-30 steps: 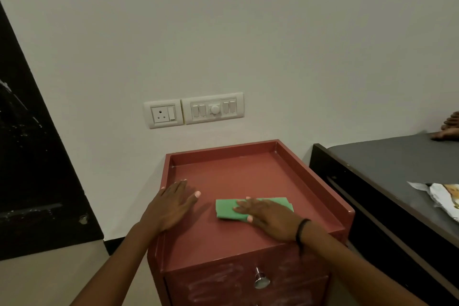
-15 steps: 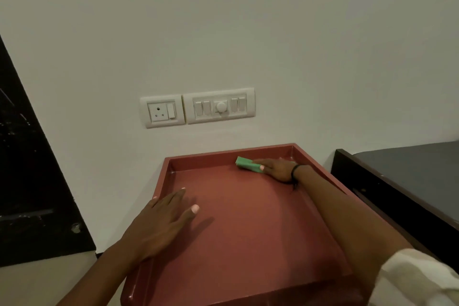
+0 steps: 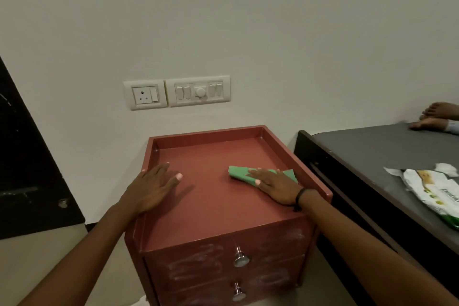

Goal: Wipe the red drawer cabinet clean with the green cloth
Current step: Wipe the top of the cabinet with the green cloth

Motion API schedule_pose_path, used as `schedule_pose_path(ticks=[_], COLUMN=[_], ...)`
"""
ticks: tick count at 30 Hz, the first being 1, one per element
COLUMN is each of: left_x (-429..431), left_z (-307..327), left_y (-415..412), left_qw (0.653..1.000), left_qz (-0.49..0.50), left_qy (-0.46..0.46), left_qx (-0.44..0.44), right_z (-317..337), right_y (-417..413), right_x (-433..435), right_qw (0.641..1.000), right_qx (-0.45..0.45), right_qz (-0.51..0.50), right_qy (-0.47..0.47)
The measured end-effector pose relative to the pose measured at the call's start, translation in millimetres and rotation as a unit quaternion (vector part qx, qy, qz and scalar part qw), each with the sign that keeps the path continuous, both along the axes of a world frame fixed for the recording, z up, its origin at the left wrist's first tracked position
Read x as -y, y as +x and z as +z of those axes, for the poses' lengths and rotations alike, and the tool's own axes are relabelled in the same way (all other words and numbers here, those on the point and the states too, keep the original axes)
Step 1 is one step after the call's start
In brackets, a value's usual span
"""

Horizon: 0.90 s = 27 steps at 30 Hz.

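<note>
Pale wall (image 3: 248, 20) behind, white socket-and-switch plates (image 3: 176, 93) at 12 o'clock. Red wooden drawer cabinet with raised rim (image 3: 313, 174) centre frame. Left hand (image 3: 151, 187) flat, fingers spread, empty, on top at 9 o'clock. Right hand (image 3: 275, 185) flat, pressing folded green cloth (image 3: 238, 172) against top, 3 o'clock, near right rim. White smears on drawer fronts (image 3: 198, 263); two metal knobs (image 3: 241, 259).

Cabinets: one (image 3: 223, 208), sitting under both hands
Drawers: two showing
Knobs: two (image 3: 241, 259)
Cloths: one (image 3: 238, 172), lying under the right hand (image 3: 275, 185)
Hands: two, left hand (image 3: 151, 187)
Wall plates: two (image 3: 145, 94)
Packets: one (image 3: 432, 194), lying right of the right hand
</note>
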<state>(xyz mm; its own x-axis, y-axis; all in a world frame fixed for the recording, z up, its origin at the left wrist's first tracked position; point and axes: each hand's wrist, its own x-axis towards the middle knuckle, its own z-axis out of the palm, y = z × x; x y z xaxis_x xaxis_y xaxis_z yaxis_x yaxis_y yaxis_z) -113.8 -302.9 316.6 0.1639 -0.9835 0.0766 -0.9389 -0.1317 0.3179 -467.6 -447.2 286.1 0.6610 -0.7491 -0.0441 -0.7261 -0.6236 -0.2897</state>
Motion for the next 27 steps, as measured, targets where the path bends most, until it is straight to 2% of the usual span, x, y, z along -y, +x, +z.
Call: schedule_pose_path(ticks=[5, 11, 17, 23, 27], left_x=[-7, -3, 5, 12, 9], left_z=[0, 0, -11, -20, -15], left_y=[-4, -3, 8, 16, 11], left_qw=[1.000, 1.000, 1.000, 1.000, 1.000], left_qz=[0.011, 0.008, 0.000, -0.004, 0.001], left_qy=[-0.002, -0.008, -0.011, -0.025, -0.021], left_qx=[-0.020, 0.007, -0.008, 0.017, 0.010], right_z=[-3, -11, -3, -2, -15], right_y=[-37, -35, -2, 49, 70], right_x=[-74, -72, 10, 114, 184], right_qw=[1.000, 0.999, 0.996, 0.991, 0.996], right_qx=[0.013, 0.029, 0.001, 0.005, 0.016], right_qz=[0.024, -0.023, -0.087, -0.129, -0.080], right_qy=[0.004, -0.013, -0.031, -0.030, -0.031])
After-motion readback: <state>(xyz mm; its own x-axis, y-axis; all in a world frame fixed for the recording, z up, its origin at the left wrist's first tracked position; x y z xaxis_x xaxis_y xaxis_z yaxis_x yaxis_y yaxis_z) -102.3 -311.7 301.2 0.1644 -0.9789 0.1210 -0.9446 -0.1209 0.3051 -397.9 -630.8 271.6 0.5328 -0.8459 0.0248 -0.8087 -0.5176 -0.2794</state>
